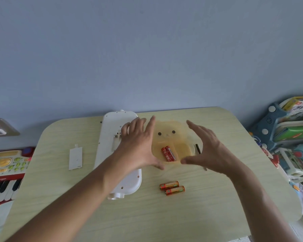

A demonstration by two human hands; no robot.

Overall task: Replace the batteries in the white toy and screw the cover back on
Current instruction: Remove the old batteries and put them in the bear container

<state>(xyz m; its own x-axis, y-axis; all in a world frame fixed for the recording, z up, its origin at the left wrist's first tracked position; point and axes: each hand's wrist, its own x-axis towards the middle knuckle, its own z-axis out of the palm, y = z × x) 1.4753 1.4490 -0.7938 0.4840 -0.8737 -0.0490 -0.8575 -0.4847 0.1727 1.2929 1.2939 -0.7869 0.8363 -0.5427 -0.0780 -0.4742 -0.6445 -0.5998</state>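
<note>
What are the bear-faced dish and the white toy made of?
The bear-faced dish looks like translucent yellow plastic or silicone: the table grain shows through it. The white toy looks like hard, slightly glossy moulded plastic, with screw holes.

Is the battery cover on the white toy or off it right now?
Off. The battery cover lies flat on the table, left of the white toy and apart from it.

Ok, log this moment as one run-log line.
left hand: open, over white toy | right hand: open, empty | cover: off | two batteries in yellow dish | two batteries on table
</note>
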